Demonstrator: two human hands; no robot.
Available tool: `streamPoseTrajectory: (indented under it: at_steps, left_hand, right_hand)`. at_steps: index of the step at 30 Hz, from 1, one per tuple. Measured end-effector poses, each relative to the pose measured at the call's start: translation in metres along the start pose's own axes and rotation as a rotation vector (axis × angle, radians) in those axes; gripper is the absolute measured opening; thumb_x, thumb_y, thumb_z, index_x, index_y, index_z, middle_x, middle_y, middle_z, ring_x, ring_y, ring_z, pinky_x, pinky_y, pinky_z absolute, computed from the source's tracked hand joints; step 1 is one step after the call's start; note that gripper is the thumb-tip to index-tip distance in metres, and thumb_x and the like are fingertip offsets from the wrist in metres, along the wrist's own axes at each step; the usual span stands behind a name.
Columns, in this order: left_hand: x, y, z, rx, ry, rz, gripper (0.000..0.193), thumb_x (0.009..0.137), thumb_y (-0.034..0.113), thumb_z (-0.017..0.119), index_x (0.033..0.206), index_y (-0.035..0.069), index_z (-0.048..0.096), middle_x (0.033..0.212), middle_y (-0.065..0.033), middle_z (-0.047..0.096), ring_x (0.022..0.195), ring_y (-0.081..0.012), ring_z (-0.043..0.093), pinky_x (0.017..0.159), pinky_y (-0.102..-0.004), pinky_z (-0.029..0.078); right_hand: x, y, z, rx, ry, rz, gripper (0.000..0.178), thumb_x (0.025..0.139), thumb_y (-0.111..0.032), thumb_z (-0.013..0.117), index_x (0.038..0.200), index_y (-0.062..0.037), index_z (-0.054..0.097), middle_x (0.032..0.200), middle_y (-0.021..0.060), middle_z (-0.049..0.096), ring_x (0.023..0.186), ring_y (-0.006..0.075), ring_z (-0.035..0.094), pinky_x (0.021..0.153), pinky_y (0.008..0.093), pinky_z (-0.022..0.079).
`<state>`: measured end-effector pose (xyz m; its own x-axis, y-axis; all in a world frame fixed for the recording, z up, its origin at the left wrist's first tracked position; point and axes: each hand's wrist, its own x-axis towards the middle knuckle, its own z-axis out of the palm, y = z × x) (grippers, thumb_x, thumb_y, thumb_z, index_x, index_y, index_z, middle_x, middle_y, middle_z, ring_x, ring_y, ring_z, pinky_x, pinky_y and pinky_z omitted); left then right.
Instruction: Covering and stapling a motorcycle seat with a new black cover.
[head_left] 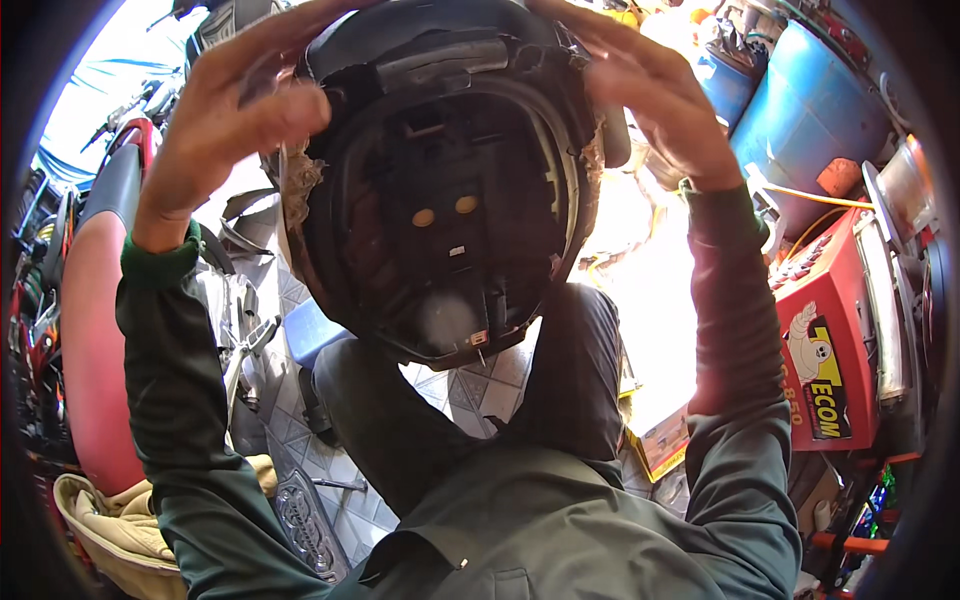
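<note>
A large rounded black plastic housing (470,260) is held up in front of me above my knees. Its dark, glossy face shows two round yellowish spots and a small pale rectangle, and its side edges carry ragged brownish residue. My left hand (235,125) is curved round the upper left side, thumb along the rim. On the upper right side sits my right hand (655,100), its fingers reaching toward the top. Fingertips of both hands are partly hidden or cut off at the picture's upper edge.
At left stands a long red and black motorcycle seat (100,330), with a beige cloth (115,530) below it. A blue container (312,328) rests on the tiled floor (375,510). On the right are a red box (830,340) and a blue barrel (815,110).
</note>
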<state>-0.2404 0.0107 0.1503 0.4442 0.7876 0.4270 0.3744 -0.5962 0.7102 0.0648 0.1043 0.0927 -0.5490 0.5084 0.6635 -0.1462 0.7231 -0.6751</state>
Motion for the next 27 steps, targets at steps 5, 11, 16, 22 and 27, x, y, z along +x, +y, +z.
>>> streamPoseTrajectory:
  at_steps: [5,11,16,22,27]
  left_hand:
    - [0.022,-0.016,-0.010,-0.105,0.064,-0.036,0.051,0.105,0.036,0.062,0.137,-0.003,0.060,0.126,-0.0127,0.069,0.113,-0.0199,0.067,0.102,-0.0342,0.052]
    - [0.019,-0.026,0.011,-0.401,0.172,-0.125,0.049,0.103,0.035,0.060,0.136,-0.001,0.059,0.125,-0.0134,0.069,0.108,-0.0191,0.067,0.097,-0.0327,0.052]
    - [0.018,-0.037,0.006,-0.420,0.100,-0.232,0.077,0.107,0.061,0.039,0.151,-0.002,0.047,0.144,-0.0152,0.060,0.131,-0.0225,0.060,0.113,-0.0365,0.045]
    - [0.002,-0.036,-0.005,-0.572,0.155,-0.290,0.073,0.108,0.058,0.040,0.146,-0.002,0.053,0.138,-0.0156,0.064,0.125,-0.0232,0.064,0.111,-0.0363,0.047]
    - [0.012,-0.039,-0.008,-0.162,0.305,-0.097,0.059,0.108,0.047,0.049,0.137,-0.002,0.061,0.127,-0.0135,0.070,0.114,-0.0209,0.069,0.105,-0.0326,0.050]
  right_hand:
    - [0.048,0.026,-0.009,0.472,-0.252,0.006,0.054,0.113,-0.036,0.038,0.149,0.0026,0.047,0.143,0.0187,0.059,0.126,0.0260,0.062,0.109,0.0376,0.049]
    - [0.054,0.048,-0.008,0.681,-0.316,0.231,0.048,0.112,-0.035,0.043,0.144,-0.0005,0.054,0.140,0.0177,0.062,0.123,0.0266,0.064,0.108,0.0386,0.051]
    - [0.042,0.103,-0.026,-0.672,-0.049,-0.335,0.041,0.106,-0.025,0.053,0.142,-0.0057,0.057,0.138,0.0165,0.064,0.122,0.0274,0.065,0.107,0.0391,0.051]
    - [0.051,0.091,0.013,-0.548,-0.061,-0.101,0.041,0.102,-0.021,0.058,0.139,-0.0051,0.060,0.131,0.0151,0.069,0.120,0.0296,0.067,0.104,0.0377,0.052]
    - [0.052,0.124,0.011,-0.597,-0.009,-0.400,0.040,0.105,-0.022,0.056,0.139,-0.0019,0.060,0.128,0.0131,0.071,0.113,0.0265,0.069,0.101,0.0366,0.053]
